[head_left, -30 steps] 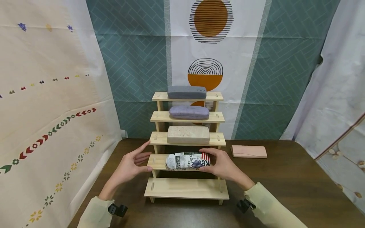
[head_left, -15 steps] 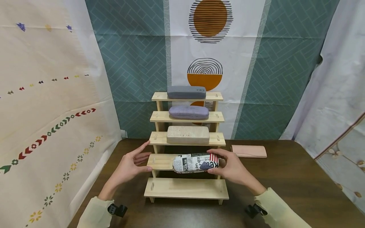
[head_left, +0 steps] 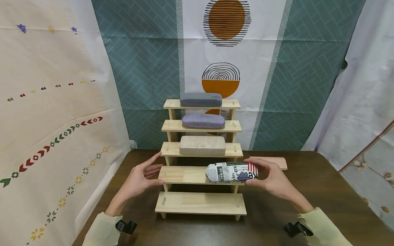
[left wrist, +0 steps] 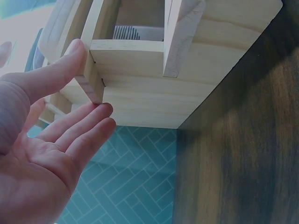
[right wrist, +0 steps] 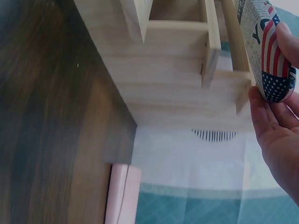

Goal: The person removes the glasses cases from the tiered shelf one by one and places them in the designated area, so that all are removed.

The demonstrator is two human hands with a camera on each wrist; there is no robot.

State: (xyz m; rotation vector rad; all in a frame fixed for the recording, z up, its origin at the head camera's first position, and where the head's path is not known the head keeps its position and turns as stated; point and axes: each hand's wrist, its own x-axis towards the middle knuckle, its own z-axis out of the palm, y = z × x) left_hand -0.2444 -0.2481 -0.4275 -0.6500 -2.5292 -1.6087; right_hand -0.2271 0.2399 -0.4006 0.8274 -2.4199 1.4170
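Observation:
A newspaper-print glasses case (head_left: 231, 172) with a flag pattern at one end is pinched at that end between the thumb and fingers of my right hand (head_left: 274, 179). It stands in front of the right part of the fourth tier, partly covering it in the head view. In the right wrist view, the case's flag end (right wrist: 275, 60) sits between thumb and fingertips. My left hand (head_left: 140, 179) holds the left end of a tiered wooden stand (head_left: 200, 201). The left wrist view has its thumb and fingertips at opposite edges of a shelf board (left wrist: 88, 81).
Higher tiers bear a cream glasses case (head_left: 202, 145), a purple one (head_left: 203, 121) and a grey-blue one (head_left: 201, 99). A pink case (head_left: 282, 163) lies on the dark table (head_left: 307, 191), partly behind my right hand. Patterned cloths (head_left: 138, 68) hang around the table.
My right hand has drawn the newspaper-print case off the middle of the fourth tier and moved it rightward. My left hand stays at the stand's left end.

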